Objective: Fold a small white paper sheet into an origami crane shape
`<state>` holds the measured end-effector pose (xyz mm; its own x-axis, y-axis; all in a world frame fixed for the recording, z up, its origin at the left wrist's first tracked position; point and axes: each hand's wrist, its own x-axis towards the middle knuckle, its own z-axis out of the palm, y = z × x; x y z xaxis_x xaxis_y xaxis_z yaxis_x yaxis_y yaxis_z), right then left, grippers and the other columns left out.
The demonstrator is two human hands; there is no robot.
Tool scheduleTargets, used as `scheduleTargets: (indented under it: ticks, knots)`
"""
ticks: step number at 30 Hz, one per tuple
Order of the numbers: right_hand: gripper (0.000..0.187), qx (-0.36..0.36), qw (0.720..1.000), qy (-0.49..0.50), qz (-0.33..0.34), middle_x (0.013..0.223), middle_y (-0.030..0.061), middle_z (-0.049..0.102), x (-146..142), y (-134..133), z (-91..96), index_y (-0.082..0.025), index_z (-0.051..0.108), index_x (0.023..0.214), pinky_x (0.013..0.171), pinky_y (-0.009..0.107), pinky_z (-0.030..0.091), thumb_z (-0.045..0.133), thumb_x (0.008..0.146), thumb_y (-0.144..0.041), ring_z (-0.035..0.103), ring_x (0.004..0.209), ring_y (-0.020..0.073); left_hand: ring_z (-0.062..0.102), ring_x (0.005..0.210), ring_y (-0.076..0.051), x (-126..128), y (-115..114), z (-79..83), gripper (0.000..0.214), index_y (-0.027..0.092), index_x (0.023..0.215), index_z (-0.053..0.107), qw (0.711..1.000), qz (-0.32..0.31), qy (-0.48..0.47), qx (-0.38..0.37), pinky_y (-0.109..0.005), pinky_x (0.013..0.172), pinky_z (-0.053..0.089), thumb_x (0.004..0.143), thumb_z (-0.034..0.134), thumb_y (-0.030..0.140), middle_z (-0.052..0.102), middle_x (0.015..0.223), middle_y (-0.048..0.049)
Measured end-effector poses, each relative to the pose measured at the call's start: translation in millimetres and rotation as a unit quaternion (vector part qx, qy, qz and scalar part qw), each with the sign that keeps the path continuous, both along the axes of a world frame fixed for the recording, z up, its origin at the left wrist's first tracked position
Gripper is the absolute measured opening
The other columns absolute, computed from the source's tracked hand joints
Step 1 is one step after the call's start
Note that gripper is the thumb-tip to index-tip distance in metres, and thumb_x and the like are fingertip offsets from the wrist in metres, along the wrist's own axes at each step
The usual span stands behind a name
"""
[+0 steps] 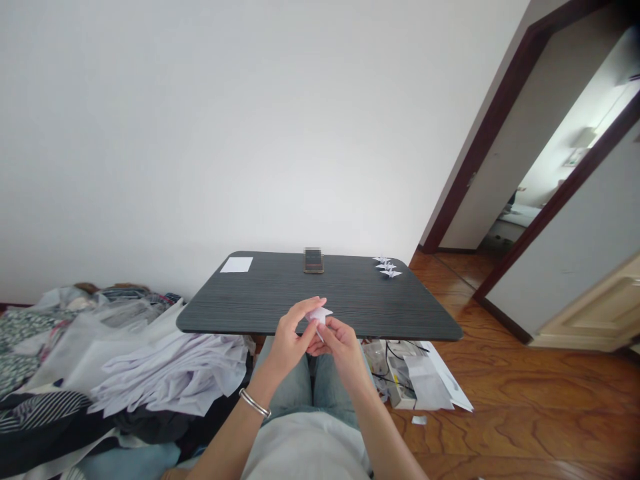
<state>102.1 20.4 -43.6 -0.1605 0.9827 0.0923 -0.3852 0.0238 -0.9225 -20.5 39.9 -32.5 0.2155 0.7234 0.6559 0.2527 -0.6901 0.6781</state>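
Note:
A small folded white paper (pixel 320 313) with pointed tips is held between my two hands, just over the near edge of the dark table (pixel 270 293). My left hand (pixel 293 331) pinches it from the left, thumb against its lower part and fingers behind. From the right, my right hand (pixel 343 340) grips its lower edge between thumb and fingers. Part of the paper is hidden by my fingers. Several folded paper cranes (pixel 389 267) stand close together at the table's far right corner. Flat on the far left corner lies a white paper sheet (pixel 237 265).
A phone (pixel 313 260) stands at the table's back, near the white wall (pixel 280 133). Heaped clothes (pixel 170 367) fill the left side. Under the table's right side are a box (pixel 403 390), cables and papers on the wooden floor (pixel 520 393). A doorway opens at the right.

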Motion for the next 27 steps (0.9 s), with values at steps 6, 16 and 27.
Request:
scheduleTargets:
  ticks: [6,16,27]
  knots:
    - [0.027,0.015,1.0,0.022,-0.001,0.053,-0.0017,0.065,-2.9,-0.1,0.1,-0.02,0.053,0.076,0.044,0.025,0.047,0.061,0.074,-0.046,0.06,0.045,0.0157,0.06,0.095,-0.02,5.5,3.7,-4.2,0.032,0.014,0.106,0.059,0.971,-0.027,-0.152,-0.184,-0.032,0.082,0.047,0.075,0.06,0.022,0.065,0.102,-0.0103]
    - [0.033,0.04,0.997,-0.063,-0.004,0.054,0.0019,0.066,-3.3,3.7,-9.9,-0.016,0.058,0.074,0.047,0.023,0.045,0.054,0.078,-0.049,0.06,0.047,0.0145,0.065,0.08,-0.018,6.5,1.8,1.8,0.019,0.013,0.086,0.068,0.949,-0.014,-0.211,-0.234,-0.027,0.067,0.051,0.069,0.062,0.018,0.067,0.104,-0.0112]
    - [0.012,0.245,0.884,-0.258,-0.304,0.067,-0.0015,0.053,10.4,2.9,-8.6,-0.021,0.058,0.086,0.052,0.024,0.04,0.055,0.076,-0.016,0.048,0.055,0.0126,0.062,0.066,-0.012,4.7,2.0,0.8,0.019,0.015,0.086,0.069,0.982,0.036,-0.117,-0.146,-0.027,0.063,0.053,0.07,0.058,0.012,0.062,0.112,-0.0119]
